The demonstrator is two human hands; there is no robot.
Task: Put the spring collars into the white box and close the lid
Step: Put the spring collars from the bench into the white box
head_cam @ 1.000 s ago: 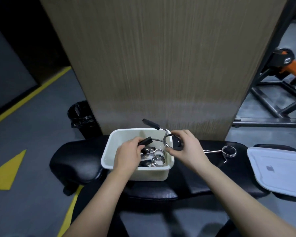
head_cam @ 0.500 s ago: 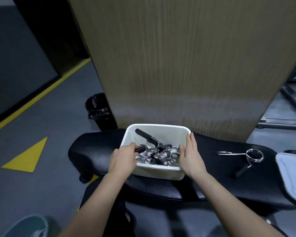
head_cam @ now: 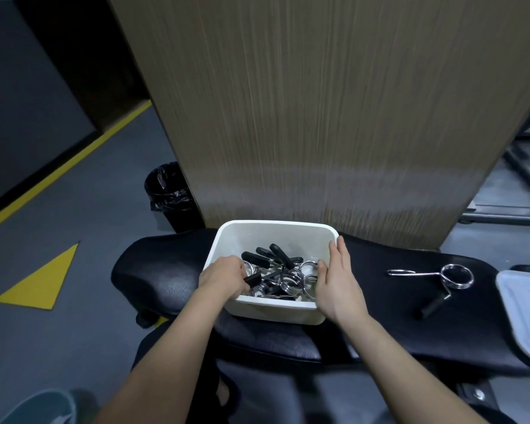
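The left hand reaches into the white box, grip clamped on a black collar handle to settle it. The right hand, fingers apart, steadies the box's three-o'clock wall. One collar and the lid wait at three o'clock on the desk.

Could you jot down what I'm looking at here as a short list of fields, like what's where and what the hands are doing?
setting: black padded bench in front of a wood-grain panel
white box: open, on the bench, holding a pile of spring collars
left hand: inside the box, fingers curled on a black collar handle
right hand: flat against the box's right wall, holding nothing
loose collar: on the bench, right of the box
lid: off, at the right edge of view
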